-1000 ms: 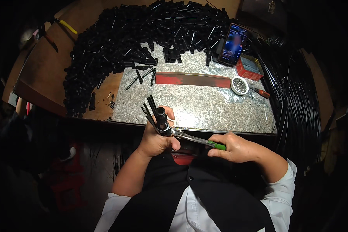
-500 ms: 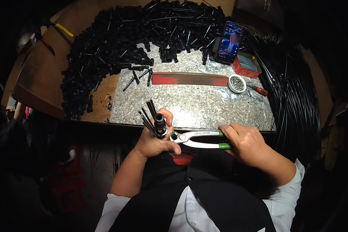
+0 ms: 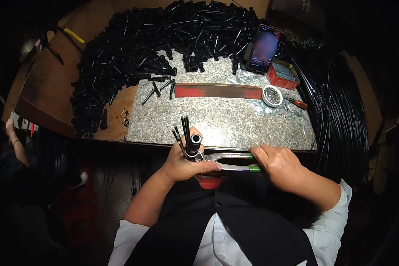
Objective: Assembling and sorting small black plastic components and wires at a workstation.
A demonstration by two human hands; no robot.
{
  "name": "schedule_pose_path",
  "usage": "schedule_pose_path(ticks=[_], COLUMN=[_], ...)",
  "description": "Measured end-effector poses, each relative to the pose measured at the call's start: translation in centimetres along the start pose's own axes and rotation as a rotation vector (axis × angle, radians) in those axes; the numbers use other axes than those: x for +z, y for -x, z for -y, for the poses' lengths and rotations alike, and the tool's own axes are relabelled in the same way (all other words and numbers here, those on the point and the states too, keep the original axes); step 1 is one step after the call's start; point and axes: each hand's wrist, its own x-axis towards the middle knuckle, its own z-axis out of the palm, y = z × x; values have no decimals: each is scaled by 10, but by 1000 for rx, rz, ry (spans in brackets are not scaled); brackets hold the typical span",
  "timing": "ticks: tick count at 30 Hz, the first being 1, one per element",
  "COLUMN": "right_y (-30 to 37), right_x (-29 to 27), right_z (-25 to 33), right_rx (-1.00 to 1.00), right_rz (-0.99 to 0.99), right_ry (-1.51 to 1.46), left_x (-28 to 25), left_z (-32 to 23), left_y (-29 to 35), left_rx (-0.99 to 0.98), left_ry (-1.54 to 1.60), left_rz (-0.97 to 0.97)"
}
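My left hand is closed round a black tubular part, which stands nearly upright with its round open end up. Several thin black rods stick up beside the tube from the same grip. My right hand grips the pliers, which have silver arms and green handle ends. Their jaws meet the lower part of the tube, close to my left thumb, which lies along the tool; the fingers and tube partly hide the jaw tips.
A big heap of black tubular parts covers the bench's back and left. On the stone slab lie a red-and-dark strip, a white cup, a screwdriver, a red box and a phone. Black rods fill the right.
Both hands stay on the tube and pliers. My left hand has shifted slightly right with the tube and rods, which now stand straighter. The plier jaws sit deeper behind my left thumb.
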Motion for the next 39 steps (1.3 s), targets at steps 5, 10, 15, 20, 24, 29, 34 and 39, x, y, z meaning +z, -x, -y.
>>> schedule_pose_path(ticks=[5,10,15,20,24,29,34,39], right_y=[0,4,-23,-42,-54,-57,-59,-57], right_x=[17,25,17,30,36,35,35,35], right_z=[-2,0,32,46,48,48,50,45], right_rx=[14,187,176,17,-80,-97,-74,-102], right_rz=[-28,-170,-491,-609,-709,-739,-704,-703], right_ry=[-279,-526,-752,-770,-735,-780,-821,-846], left_x=[3,-14,9,22,18,15,17,16], left_z=[1,7,4,-12,-12,-8,-8,-7], left_y=[1,-1,-2,-5,-1,3,-2,0], left_rx=[23,181,65,135,150,150,327,219], left_ry=[364,243,25,37,-5,64,-9,15], left_rz=[-110,-125,-149,-158,-111,-74,-46,-125])
